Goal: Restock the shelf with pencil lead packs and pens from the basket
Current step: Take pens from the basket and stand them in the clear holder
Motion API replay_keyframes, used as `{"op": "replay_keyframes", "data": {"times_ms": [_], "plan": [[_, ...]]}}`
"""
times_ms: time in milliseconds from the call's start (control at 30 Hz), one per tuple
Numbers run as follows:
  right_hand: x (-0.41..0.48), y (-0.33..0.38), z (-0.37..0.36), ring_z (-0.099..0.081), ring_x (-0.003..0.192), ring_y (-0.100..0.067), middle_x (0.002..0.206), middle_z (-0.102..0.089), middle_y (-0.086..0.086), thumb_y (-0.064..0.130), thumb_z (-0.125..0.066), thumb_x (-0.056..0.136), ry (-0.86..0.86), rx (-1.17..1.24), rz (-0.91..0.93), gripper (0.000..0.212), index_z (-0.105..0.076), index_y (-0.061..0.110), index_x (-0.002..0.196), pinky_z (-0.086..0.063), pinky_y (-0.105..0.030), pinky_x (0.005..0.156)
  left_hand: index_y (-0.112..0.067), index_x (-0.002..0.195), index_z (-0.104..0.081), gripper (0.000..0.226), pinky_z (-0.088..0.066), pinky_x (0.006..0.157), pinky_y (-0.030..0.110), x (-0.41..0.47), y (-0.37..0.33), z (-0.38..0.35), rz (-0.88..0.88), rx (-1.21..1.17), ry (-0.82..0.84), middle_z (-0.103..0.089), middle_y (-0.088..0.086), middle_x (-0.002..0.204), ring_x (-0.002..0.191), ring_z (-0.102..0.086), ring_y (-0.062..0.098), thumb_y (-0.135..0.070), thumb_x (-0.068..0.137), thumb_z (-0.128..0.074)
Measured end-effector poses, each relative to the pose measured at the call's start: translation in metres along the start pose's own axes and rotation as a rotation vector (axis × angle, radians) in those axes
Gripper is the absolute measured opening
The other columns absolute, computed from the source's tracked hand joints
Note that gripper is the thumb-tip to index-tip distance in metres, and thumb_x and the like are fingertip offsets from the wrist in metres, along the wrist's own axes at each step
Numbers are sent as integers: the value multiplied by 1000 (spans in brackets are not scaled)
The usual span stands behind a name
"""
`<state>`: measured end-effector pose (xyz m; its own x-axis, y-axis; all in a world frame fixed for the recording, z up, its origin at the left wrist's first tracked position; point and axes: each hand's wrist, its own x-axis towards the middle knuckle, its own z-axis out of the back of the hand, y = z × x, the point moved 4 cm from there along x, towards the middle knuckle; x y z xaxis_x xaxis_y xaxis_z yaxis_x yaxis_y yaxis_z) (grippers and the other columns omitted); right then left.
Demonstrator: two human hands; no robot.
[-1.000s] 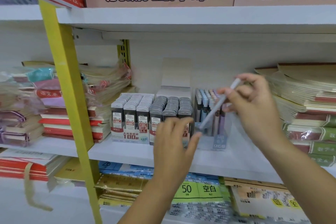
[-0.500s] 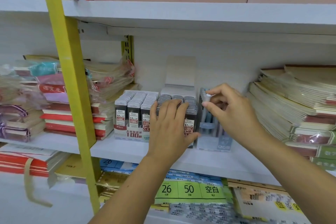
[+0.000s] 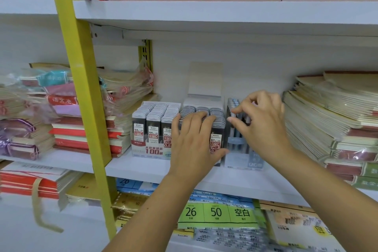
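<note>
On the white shelf (image 3: pixel 141 170) stand two display boxes of pencil lead packs, a 0.5 box (image 3: pixel 153 129) and a 0.7 box (image 3: pixel 216 141). My left hand (image 3: pixel 192 141) lies flat on the 0.7 box, fingers straight over the pack tops and thumb against its right side. Right of it stands a clear pen box (image 3: pixel 239 149) full of upright pens. My right hand (image 3: pixel 263 125) hovers over it, thumb and forefinger pinching the top of a pen (image 3: pixel 233 115) that stands in the front row. The basket is out of view.
Stacks of wrapped notebooks (image 3: pixel 331 129) crowd the shelf's right side, and more stacks (image 3: pixel 81 129) lie to the left past a yellow upright (image 3: pixel 86 108). Another shelf board (image 3: pixel 204 14) hangs overhead. Paper pads (image 3: pixel 216 213) fill the shelf below.
My right hand brought a pen down from above and slid it upright into the pen box. My left hand moved from the box front up onto the 0.7 packs.
</note>
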<state>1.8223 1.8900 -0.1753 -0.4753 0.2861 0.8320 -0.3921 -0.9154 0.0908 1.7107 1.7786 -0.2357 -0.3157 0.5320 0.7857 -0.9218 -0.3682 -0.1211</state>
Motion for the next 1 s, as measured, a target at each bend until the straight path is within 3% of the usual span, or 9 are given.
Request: {"op": "replay_keyframes", "data": {"times_ms": [167,300,400,533,700,767,833,900,1000], "plan": [[-14,-5,-6,-33,130,-24,137,-48,-3,37,-63,89,176,72,-89,43,-58,26,130,-33,-44,108,-23,136,-54,73,-26,118,50,3,1,9,-12,-15,31,-57,-2,139,132,-49,21,-66,78,-65],[-41,-8,-11,7,149,-19,162,6,10,66,-33,88,274,-29,-117,76,2,42,151,-5,-44,119,-26,144,-48,61,-17,122,51,4,19,22,-11,4,12,-49,-3,151,146,-37,19,-59,93,-49],[-56,-8,-17,13,148,-21,156,28,16,71,-34,82,297,-25,-129,84,6,43,151,-8,-43,116,-31,149,-42,61,-4,125,52,3,33,21,7,44,95,-39,-6,159,152,-25,16,-60,96,-37],[-58,-5,-24,-6,149,-22,161,17,9,55,-54,87,260,23,-113,81,-13,32,153,-30,-45,115,-30,144,-49,54,-11,123,50,1,34,18,-6,-13,116,-50,-7,151,144,-40,16,-55,96,-42],[-55,-3,-24,-19,146,-23,163,4,4,51,-56,87,213,-2,-80,74,-27,26,151,-34,-42,111,-30,140,-53,50,-16,121,50,3,35,19,-6,-13,107,-55,-7,145,140,-44,16,-54,96,-46],[-54,-2,-25,-13,147,-28,163,2,2,55,-54,87,249,-52,-101,75,-25,29,151,-25,-51,116,-31,141,-52,53,-15,121,49,4,34,21,-17,-19,127,-54,-8,146,141,-43,15,-56,96,-43],[-50,2,-21,3,149,-33,163,-1,0,65,-44,87,255,-181,-110,76,-19,34,152,-2,-57,118,-31,142,-51,56,-16,122,48,4,37,26,-28,-35,136,-53,-7,148,142,-42,15,-59,95,-38],[-41,16,-16,10,149,-31,163,-7,-3,68,-34,89,211,-250,-52,73,-20,33,152,13,-49,116,-30,141,-52,57,-17,122,51,7,48,36,-6,-24,104,-53,-5,148,142,-42,18,-60,95,-36],[-25,46,-19,8,149,-24,163,-10,0,63,-28,94,233,-160,55,67,-21,30,152,15,-39,117,-29,140,-53,56,-13,122,56,9,72,50,47,40,79,-51,-2,151,145,-38,20,-60,96,-36]]}}
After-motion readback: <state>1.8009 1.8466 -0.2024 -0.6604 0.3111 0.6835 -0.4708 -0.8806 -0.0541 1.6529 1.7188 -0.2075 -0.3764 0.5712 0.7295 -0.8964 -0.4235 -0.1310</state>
